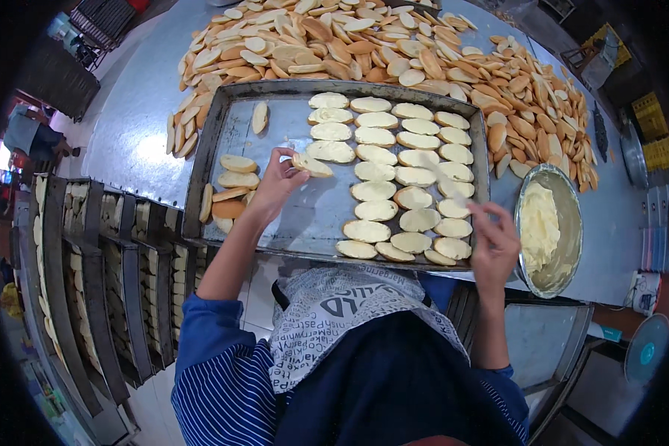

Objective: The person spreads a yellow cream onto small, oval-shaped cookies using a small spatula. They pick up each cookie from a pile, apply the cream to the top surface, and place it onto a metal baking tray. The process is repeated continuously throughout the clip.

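My left hand (276, 187) pinches an oval bread slice (314, 166) above the bare middle of a metal baking tray (290, 215). In my right hand (494, 241) is a spreading knife (444, 178), its blade smeared by motion over the tray's right side. Rows of slices coated with pale cream (375, 191) fill the right half of that tray. At its left side lie several loose bread slices (238, 180), and a single one (260, 117) sits apart near the far edge. Right of the tray stands a metal bowl (570, 256) with pale yellow cream (539, 223) inside.
A large heap of bread slices (334, 48) covers the far side of the metal table (145, 141) and runs down to the right. Racked trays of bread (111, 290) stand at my lower left. Another tray (543, 338) is below the table at right. A person (33, 137) is far left.
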`<state>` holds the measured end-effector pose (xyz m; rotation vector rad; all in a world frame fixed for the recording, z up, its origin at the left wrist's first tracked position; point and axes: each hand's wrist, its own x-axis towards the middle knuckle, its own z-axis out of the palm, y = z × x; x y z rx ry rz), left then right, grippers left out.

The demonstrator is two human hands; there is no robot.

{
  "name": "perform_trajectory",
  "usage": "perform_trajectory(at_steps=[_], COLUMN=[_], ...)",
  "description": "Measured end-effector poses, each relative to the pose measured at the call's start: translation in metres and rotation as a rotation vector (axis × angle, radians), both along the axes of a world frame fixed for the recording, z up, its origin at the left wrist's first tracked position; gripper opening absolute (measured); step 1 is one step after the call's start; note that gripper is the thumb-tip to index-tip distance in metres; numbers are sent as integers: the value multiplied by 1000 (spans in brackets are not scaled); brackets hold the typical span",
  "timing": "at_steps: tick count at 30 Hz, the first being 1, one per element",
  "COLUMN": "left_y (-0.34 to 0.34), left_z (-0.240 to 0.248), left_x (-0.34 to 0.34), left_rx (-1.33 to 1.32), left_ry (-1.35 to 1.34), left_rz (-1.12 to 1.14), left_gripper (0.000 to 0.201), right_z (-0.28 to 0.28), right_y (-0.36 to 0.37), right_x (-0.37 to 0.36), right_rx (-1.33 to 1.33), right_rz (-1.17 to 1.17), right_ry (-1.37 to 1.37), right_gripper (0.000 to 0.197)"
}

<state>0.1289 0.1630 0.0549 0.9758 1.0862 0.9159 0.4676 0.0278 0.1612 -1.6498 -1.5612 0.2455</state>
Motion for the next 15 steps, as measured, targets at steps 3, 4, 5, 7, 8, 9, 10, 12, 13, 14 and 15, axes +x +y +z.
perform_trajectory(at_steps=[3,4,5,7,8,9,10,12,13,14,15], left_y=[8,11,12,16,15,14,13,12,14,15,18], left_z=[-9,-10,-11,-13,-9,-3,1,-4,-4,-4,-1], left_x=[-3,0,1,5,10,16,20,22,23,23,18], left_rx=[60,84,154,296,371,446,519,642,717,788,793], left_ry=[265,355,451,644,718,791,867,899,926,950,1006], left_rz=[-109,-151,-169,-213,-212,-210,-206,-126,-96,-63,-68], left_gripper=[41,41,42,43,44,45,47,52,51,50,50], right_z=[-4,-4,-5,-6,-6,-4,0,8,11,14,16], right_y=[-7,-12,-15,-25,-32,-39,-46,-53,-56,-56,-54], right_x=[26,35,45,69,81,94,108,131,141,148,153], right_rx=[81,111,140,145,148,99,50,-118,-236,-356,-438], right_rz=[-142,-185,-213,-280,-312,-371,-427,-561,-650,-735,-735], right_ry=[59,56,54,2,-22,-90,-156,-305,-384,-467,-496], right_gripper=[40,38,37,39,40,39,38,35,33,32,26])
